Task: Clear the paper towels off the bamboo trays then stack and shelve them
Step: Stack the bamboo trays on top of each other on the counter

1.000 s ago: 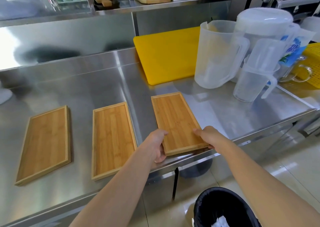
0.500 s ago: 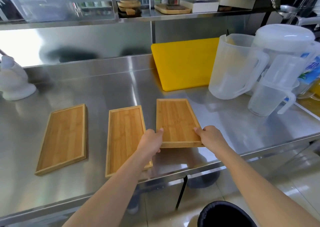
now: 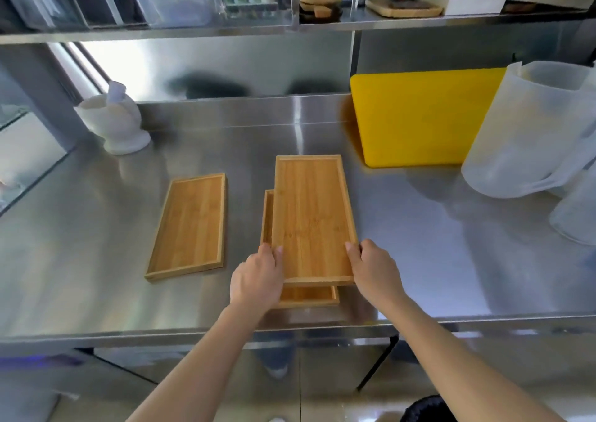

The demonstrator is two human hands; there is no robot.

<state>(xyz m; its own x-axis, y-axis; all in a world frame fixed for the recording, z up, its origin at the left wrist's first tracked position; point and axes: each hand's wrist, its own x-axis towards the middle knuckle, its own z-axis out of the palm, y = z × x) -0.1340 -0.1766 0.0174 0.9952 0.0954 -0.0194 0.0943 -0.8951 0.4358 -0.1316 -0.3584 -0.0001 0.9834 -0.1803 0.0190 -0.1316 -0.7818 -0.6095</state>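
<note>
Both hands, left hand [image 3: 256, 278] and right hand [image 3: 374, 270], grip the top bamboo tray [image 3: 311, 218] over the lower tray [image 3: 306, 297] beneath their fingers; next, line it up and set it down.

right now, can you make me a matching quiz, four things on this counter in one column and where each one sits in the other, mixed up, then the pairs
Things
1. held bamboo tray
2. lone bamboo tray
3. yellow cutting board
4. white mortar

Places
A. leaning against the back wall, right side
B. flat on the counter, left of the other trays, untouched
C. back left of the counter
D. gripped by the left hand and right hand, over another tray

Pairs: 1-D, 2-B, 3-A, 4-C
</note>
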